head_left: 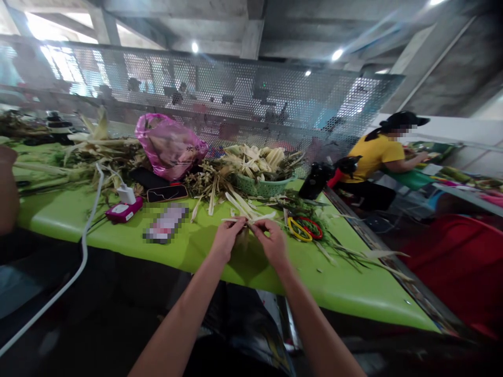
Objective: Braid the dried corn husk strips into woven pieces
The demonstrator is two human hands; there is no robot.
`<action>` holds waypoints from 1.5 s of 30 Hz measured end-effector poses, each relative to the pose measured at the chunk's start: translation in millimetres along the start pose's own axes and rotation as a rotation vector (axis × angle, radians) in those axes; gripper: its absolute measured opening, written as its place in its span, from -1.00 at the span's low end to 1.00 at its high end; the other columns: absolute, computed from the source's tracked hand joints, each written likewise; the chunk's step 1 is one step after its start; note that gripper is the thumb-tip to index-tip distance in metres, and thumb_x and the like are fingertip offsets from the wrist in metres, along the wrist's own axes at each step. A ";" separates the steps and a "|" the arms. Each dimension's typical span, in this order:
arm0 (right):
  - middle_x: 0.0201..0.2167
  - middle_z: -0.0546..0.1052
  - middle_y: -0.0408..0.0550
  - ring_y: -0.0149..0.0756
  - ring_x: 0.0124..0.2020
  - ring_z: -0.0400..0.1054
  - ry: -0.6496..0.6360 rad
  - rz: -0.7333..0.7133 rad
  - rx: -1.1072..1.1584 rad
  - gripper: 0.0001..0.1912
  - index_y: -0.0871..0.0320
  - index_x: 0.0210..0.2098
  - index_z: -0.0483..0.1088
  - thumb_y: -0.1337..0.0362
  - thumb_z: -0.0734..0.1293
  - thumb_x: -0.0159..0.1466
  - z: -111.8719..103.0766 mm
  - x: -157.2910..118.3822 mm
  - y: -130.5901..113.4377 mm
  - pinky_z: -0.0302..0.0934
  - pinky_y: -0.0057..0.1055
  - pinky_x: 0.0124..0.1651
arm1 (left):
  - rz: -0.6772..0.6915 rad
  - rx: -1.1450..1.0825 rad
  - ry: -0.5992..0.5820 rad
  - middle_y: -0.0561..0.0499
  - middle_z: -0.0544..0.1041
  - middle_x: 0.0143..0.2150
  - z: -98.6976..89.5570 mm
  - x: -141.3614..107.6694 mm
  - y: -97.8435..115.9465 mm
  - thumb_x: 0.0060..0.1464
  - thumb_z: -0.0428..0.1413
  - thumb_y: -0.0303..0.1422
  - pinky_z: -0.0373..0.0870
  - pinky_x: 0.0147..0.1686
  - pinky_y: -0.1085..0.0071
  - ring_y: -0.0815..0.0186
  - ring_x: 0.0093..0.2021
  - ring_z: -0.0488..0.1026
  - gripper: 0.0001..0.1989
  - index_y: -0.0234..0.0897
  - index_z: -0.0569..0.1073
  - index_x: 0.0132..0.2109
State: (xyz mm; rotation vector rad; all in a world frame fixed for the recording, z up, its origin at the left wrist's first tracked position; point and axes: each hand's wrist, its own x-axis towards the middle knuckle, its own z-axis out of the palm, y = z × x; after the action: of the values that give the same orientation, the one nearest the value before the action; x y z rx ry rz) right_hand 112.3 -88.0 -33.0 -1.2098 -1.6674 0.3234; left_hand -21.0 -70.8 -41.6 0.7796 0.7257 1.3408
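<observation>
Pale corn husk strips fan out between my two hands, low over the green table. My left hand pinches them from the left, fingertips pressed together. From the right, my right hand closes thumb and fingers on the same strips, its tips almost meeting the left ones. The exact spot where the strips cross is partly hidden by the fingers. Scissors with yellow and red handles lie just right of my right hand. Beyond my hands stands a green basket heaped with pale husk pieces.
Left of my hands lie a phone, a dark-screened phone and a magenta power block with a white cable. Behind are a pink plastic bag and a black bottle. A person in yellow sits at right.
</observation>
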 end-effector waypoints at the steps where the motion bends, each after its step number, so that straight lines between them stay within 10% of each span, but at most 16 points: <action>1: -0.45 0.45 -0.10 -0.26 -0.38 0.30 0.007 0.018 0.029 -0.81 0.12 -0.40 0.38 0.13 0.30 0.22 -0.5 -0.2 0.4 0.17 -0.35 -0.27 | -0.007 0.015 -0.010 -0.03 0.54 -0.37 -0.1 -0.2 0.0 -0.22 0.29 -0.17 0.35 -0.27 0.45 0.35 -0.34 0.44 -0.68 -0.33 0.55 -0.34; 10: -0.46 0.40 -0.14 -0.33 -0.46 0.27 -0.061 0.167 0.317 -0.83 0.11 -0.34 0.34 0.14 0.31 0.19 0.8 -0.9 4.2 0.21 -0.40 -0.38 | -0.003 0.031 0.026 0.01 0.55 -0.44 1.1 0.6 -0.3 -0.31 0.34 -0.24 0.32 -0.29 0.44 0.37 -0.40 0.42 -0.69 -0.34 0.57 -0.37; 27: -0.49 0.37 -0.16 -0.34 -0.47 0.23 -0.040 0.117 0.177 -0.85 0.11 -0.36 0.31 0.17 0.26 0.23 -2.4 -2.6 5.1 0.12 -0.41 -0.37 | -0.005 -0.033 -0.006 -0.01 0.54 -0.35 -6.1 1.3 5.2 -0.26 0.31 -0.23 0.37 -0.29 0.39 0.36 -0.40 0.46 -0.64 -0.33 0.48 -0.28; 32: -0.43 0.41 -0.12 -0.28 -0.40 0.27 0.021 0.004 -0.022 -0.87 0.09 -0.33 0.34 0.18 0.24 0.26 -8.3 -5.4 4.2 0.14 -0.36 -0.30 | 0.209 0.086 0.077 -0.02 0.53 -0.23 -10.8 1.2 12.2 -0.14 0.26 -0.27 0.32 -0.20 0.44 0.35 -0.23 0.46 -0.68 -0.27 0.48 -0.19; 45: -0.38 0.48 -0.05 -0.22 -0.32 0.34 -0.006 -0.042 -0.153 -0.84 0.11 -0.33 0.38 0.16 0.26 0.26 -6.6 -7.5 -4.3 0.18 -0.33 -0.26 | 0.180 0.258 -0.094 -0.07 0.60 -0.30 -6.8 5.2 -1.6 -0.14 0.25 -0.30 0.32 -0.08 0.32 0.25 -0.23 0.49 -0.77 -0.33 0.55 -0.30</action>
State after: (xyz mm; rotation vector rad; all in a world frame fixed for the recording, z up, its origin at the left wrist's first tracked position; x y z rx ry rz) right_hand 115.3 -98.2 -31.3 -1.2847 -1.7462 0.1761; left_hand -25.2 -65.2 -46.9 1.1290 0.7765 1.3767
